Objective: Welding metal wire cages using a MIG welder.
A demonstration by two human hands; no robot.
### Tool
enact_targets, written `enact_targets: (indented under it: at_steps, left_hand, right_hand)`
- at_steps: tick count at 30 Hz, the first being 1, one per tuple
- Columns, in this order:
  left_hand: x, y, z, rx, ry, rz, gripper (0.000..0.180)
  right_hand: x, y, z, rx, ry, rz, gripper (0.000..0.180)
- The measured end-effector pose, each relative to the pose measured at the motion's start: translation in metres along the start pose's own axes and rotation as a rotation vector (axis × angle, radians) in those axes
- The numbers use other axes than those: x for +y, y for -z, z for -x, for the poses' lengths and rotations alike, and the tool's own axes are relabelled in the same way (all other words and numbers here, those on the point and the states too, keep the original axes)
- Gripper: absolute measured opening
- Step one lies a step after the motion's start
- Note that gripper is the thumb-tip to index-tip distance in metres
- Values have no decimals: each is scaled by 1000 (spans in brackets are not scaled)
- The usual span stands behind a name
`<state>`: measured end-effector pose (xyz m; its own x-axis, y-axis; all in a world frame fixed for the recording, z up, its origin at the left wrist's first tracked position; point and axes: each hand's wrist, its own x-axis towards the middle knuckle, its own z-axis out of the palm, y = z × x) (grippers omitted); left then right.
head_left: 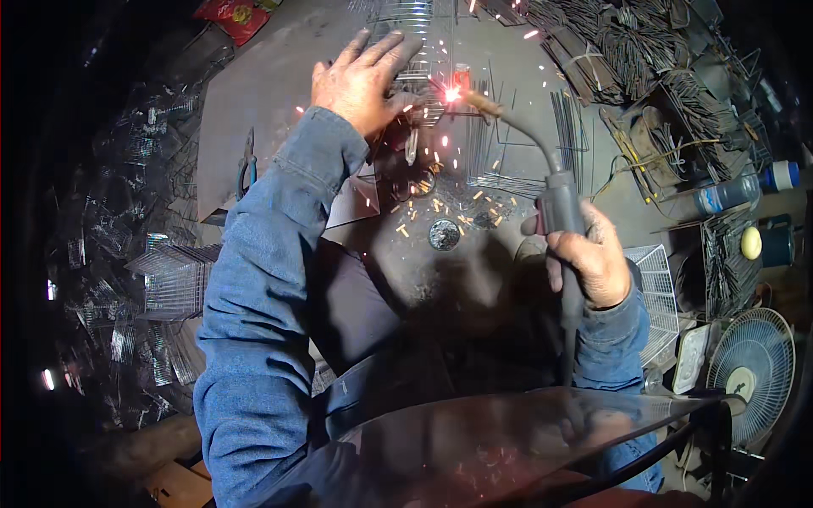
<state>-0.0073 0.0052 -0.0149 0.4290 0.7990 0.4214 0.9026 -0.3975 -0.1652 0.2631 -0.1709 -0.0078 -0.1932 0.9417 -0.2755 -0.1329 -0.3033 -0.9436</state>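
Observation:
My right hand (593, 254) is wrapped round the grip of a welding torch (559, 203). Its bent neck points up and left, and a bright arc with flying sparks burns at the tip. The arc meets the right edge of a shiny wire rack (412, 30) at the top middle. My left hand (360, 80) lies with fingers spread at the rack's left side, pressing near the arc; its thumb is partly lost in glare. Right beside the arc stands a small red object (461, 76), which I cannot make out.
Loose bent wires (508, 178) lie right of the rack. Cigarette butts surround a round tin (445, 234). Pliers (246, 165) rest at the left. Wire bundles (639, 51), a bottle (728, 195) and a fan (752, 372) stand rightward. A dark visor (474, 449) covers the lower edge.

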Motion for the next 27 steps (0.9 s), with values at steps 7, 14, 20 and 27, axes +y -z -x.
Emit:
enact_targets:
  at_steps: [7, 14, 20, 27]
  left_hand:
    - [31, 38, -31, -367, -122, 0, 94]
    - [17, 11, -101, -231, -537, -46, 107]
    - [53, 7, -140, -259, -341, -165, 78]
    - [63, -2, -169, -418, -273, -199, 68]
  right_hand:
    - [-42, 27, -29, 38, 236, -237, 31]
    - [21, 40, -79, 204, 228, -433, 38]
    - [15, 48, -82, 334, 271, -326, 29]
    - [13, 16, -87, 270, 128, -201, 27]
